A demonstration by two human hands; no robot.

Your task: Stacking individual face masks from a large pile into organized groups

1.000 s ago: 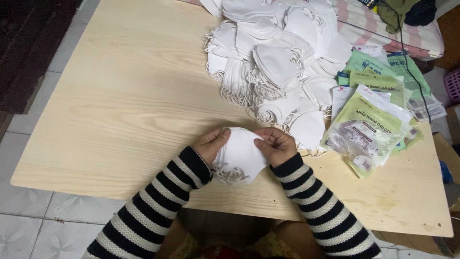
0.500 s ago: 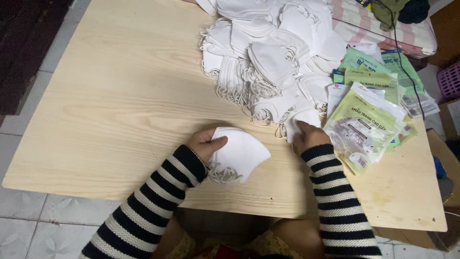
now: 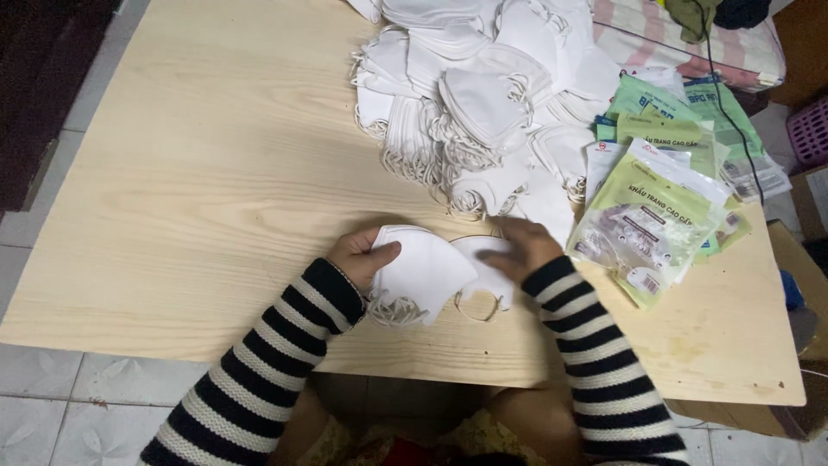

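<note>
My left hand (image 3: 362, 255) pins a small stack of folded white face masks (image 3: 420, 274) against the wooden table (image 3: 216, 190) near its front edge. My right hand (image 3: 526, 248) rests on one more white mask (image 3: 485, 259), right beside that stack, its ear loop trailing toward me. Both arms are in black-and-white striped sleeves. A big loose heap of white masks (image 3: 483, 95) lies at the far middle of the table, just beyond my right hand.
Green and clear plastic packets (image 3: 651, 203) are piled at the right of the table, close to my right hand. A striped cloth (image 3: 681, 39) lies at the far right. Tiled floor shows on the left and front.
My right hand left the stack, reached to the heap at the right, and has come back with one more mask beside the stack. My left hand stayed on the stack.
</note>
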